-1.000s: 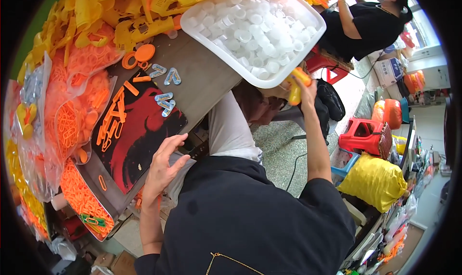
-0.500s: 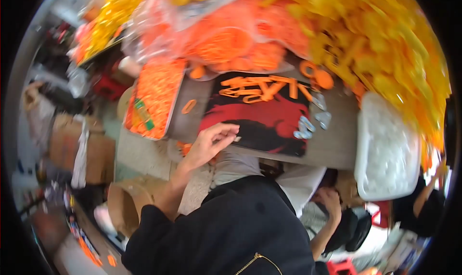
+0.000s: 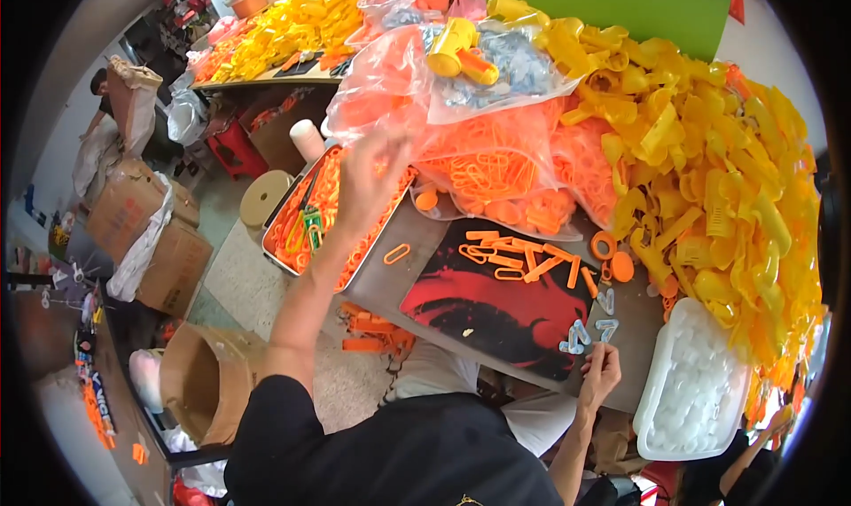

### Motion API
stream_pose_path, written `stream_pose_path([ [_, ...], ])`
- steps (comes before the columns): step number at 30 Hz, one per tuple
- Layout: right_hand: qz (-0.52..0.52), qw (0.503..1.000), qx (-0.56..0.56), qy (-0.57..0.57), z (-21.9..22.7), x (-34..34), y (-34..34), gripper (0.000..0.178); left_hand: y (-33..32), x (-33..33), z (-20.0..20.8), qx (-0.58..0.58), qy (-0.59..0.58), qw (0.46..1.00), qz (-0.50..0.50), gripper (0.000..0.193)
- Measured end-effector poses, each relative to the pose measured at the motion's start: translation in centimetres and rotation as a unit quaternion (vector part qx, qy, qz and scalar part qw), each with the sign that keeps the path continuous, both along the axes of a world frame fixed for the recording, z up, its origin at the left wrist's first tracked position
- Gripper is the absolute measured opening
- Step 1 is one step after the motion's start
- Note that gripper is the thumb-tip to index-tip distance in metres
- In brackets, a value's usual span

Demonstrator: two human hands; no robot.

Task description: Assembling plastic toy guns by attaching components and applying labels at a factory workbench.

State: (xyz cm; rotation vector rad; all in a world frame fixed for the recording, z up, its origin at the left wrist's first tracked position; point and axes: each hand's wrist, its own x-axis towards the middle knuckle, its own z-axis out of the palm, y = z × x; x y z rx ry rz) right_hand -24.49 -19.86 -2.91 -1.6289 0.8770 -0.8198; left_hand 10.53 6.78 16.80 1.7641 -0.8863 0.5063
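My left hand (image 3: 377, 174) is raised above the far end of a tray (image 3: 346, 282) full of small orange plastic parts. Motion blurs its fingers, and whatever they hold cannot be made out. At the table's near edge, my right hand (image 3: 601, 373) has its fingers curled together, just below some clear bluish plastic links (image 3: 576, 337). Anything inside that grip is hidden. Between the hands lies a red and black mat (image 3: 496, 307), with several orange oblong loops and strips (image 3: 523, 254) along its far side. A tiny pale piece (image 3: 468, 332) rests near its front.
Yellow translucent plastic parts (image 3: 709, 205) are heaped at the right, above a white bin (image 3: 651, 417) of clear pieces. Bags of orange parts (image 3: 496, 165) crowd the table's back. One orange loop (image 3: 397, 254) lies beside the tray. Cardboard boxes (image 3: 208, 391) stand on the floor at left.
My left hand has gone from the mat's near edge up and away, over the tray. From beside my lap, my right hand has risen to the table edge. The view has tilted up.
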Motion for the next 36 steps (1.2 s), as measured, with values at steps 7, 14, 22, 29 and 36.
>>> stream_pose_path([
  [7, -0.007, 1.0, -0.009, -0.017, 1.9, 1.4, 0.3, 0.017, -9.5, 24.3, 3.8, 0.369, -0.539, 0.702, 0.282, 0.042],
  [14, -0.044, 0.998, 0.033, -0.025, 1.1, 2.6, -0.3, 0.016, -12.7, 36.2, 1.8, 0.343, -0.004, 0.917, 0.204, 0.087],
  [22, -0.007, 0.908, -0.408, 0.1, 3.9, 10.3, -5.1, 0.01, -10.4, 15.8, 4.7, -0.145, 0.206, 0.959, -0.133, 0.06],
  [29, 0.08, 0.753, -0.586, 0.287, 0.5, 19.3, -11.9, 0.029, -3.6, -0.1, -2.3, -0.052, 0.312, 0.908, -0.276, 0.055],
  [36, 0.296, 0.885, 0.285, -0.218, 7.6, 14.0, -8.2, 0.027, -3.8, -5.2, -7.0, 0.064, 0.374, 0.883, -0.278, 0.057],
])
